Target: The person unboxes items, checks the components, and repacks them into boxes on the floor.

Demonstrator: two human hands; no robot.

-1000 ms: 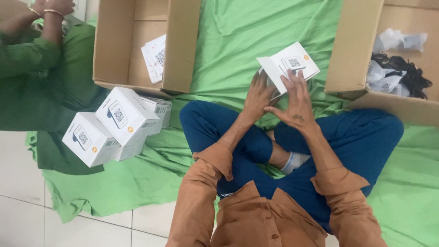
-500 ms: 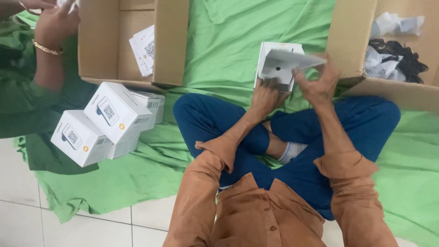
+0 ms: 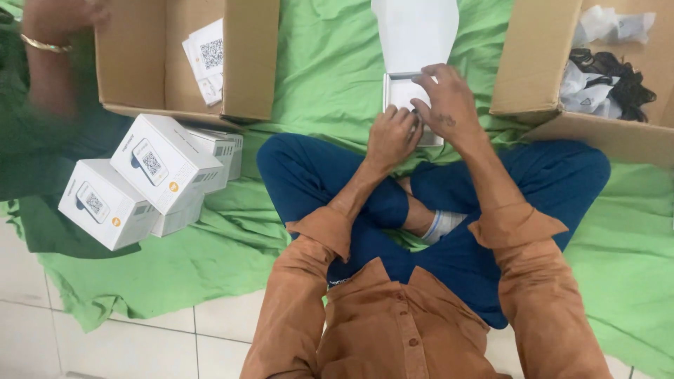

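- the small white box (image 3: 411,98) sits on the green cloth (image 3: 330,77) just ahead of the person's crossed legs, between the two brown cartons, with its lid flap (image 3: 415,31) swung open and standing away from the body.
- the left hand (image 3: 391,137) is curled, fingertips pressed against the near left edge of the box; the right hand (image 3: 449,105) lies over the open mouth with fingers bent down onto the white inside. neither looks to be pinching anything loose, though what lies under the right palm is hidden.
- judging by its look, the box is thin white card: light, fairly stiff at the corners, easy to dent on the flat faces and a little slick, so a hold on the side walls near the corners seems surest, not on the flap.
- its long axis runs away from the person, the hinge on the far side, the open mouth facing up.
- to the left, a stack of closed white boxes (image 3: 151,175) rests beside the left carton (image 3: 179,60), which holds printed leaflets (image 3: 207,60).
- the right carton (image 3: 562,70) holds dark cables and clear bags (image 3: 607,70).
- another person's arm with a gold bangle (image 3: 43,45) reaches in at the top left, blurred.
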